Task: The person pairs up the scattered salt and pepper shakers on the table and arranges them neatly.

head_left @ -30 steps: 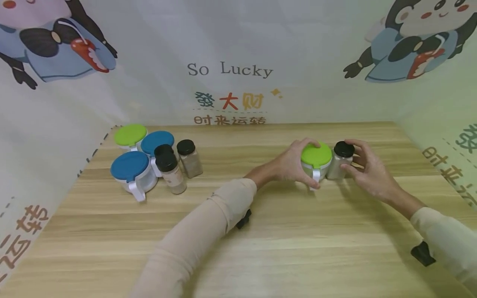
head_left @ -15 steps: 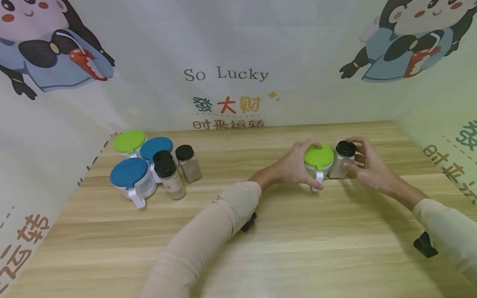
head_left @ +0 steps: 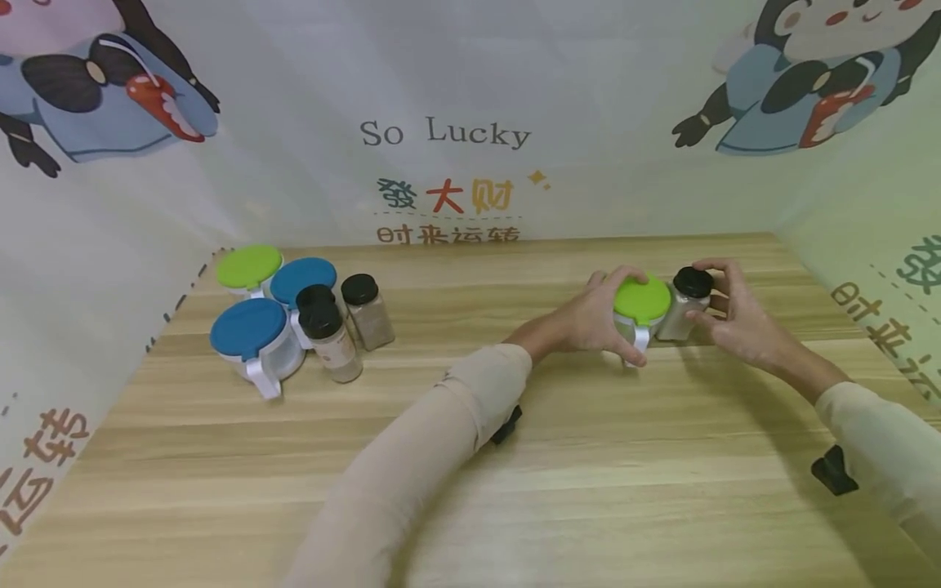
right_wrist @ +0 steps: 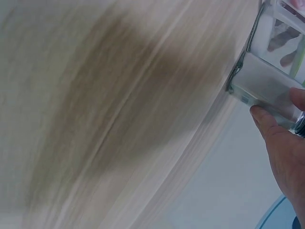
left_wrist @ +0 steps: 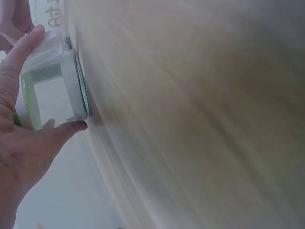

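Left hand [head_left: 594,318]: fingers and thumb curved round the green-lidded jar [head_left: 642,300], thumb on the near side by the jar's handle [head_left: 641,336]. Right hand [head_left: 746,322]: pinching the shaker [head_left: 678,318] from its right, thumb and fingers at its side and cap. Jar sits inside the left grip; shaker stands between the jar and the right grip, touching the jar or nearly so. Both upright, bases apparently on the table [head_left: 588,474].

Step in hand, as judged: placing the pair side by side. Best done with light, level pressure from both hands; bases kept flat, both moved at one pace so no gap opens. The tall, narrow shaker looks the likelier to tip, so pinch low on its body.

Against the frame half a second ago: jar and shaker lie slightly further right, wider of the near blue jar [head_left: 248,328], well left of the grips. Both grips look unchanged.
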`<state>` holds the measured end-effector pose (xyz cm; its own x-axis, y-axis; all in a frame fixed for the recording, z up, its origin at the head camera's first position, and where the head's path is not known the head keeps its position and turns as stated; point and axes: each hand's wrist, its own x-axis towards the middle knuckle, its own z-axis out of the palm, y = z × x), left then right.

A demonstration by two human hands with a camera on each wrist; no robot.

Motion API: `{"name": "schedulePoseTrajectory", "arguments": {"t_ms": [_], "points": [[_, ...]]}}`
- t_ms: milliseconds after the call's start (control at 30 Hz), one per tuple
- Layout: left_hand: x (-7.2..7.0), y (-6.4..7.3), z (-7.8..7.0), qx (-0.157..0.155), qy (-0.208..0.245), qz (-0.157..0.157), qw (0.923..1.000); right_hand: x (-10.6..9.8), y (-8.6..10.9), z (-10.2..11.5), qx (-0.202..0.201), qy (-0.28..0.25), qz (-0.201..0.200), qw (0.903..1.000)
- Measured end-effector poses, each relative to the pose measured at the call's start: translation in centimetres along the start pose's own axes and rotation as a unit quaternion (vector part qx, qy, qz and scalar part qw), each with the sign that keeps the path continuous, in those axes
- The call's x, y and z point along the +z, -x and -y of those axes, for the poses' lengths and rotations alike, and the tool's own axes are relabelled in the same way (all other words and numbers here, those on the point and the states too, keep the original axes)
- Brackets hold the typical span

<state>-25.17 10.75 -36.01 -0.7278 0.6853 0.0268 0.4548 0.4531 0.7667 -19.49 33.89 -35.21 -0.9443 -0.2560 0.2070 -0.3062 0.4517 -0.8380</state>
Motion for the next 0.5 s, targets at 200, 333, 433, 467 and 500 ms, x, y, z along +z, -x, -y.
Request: {"name": "schedulePoseTrajectory", "arguments": {"t_ms": [200,333,433,467,500], "points": [[-0.1,-0.9,0.3,0.008,0.027,0.003,0.9996,-0.5,-0.4,0.2,0.031,-0.011,0.002,0.9995],[-0.1,-1.3,0.7,0.015,0.044,-0.006,0.9989,-0.5,-1.1,0.3,0.051,-0.021,0.007,0.9985],[-0.1,-1.5,0.9,0.018,0.047,-0.009,0.9987,-0.5,-1.4,0.2,0.057,-0.028,0.006,0.9979],[-0.1,-1.5,1.0,0.019,0.046,-0.009,0.9987,-0.5,-1.5,0.2,0.059,-0.03,0.004,0.9978],[-0.1,-1.6,1.1,0.02,0.043,-0.01,0.9988,-0.5,-1.5,0.1,0.059,-0.029,0.002,0.9978]]}}
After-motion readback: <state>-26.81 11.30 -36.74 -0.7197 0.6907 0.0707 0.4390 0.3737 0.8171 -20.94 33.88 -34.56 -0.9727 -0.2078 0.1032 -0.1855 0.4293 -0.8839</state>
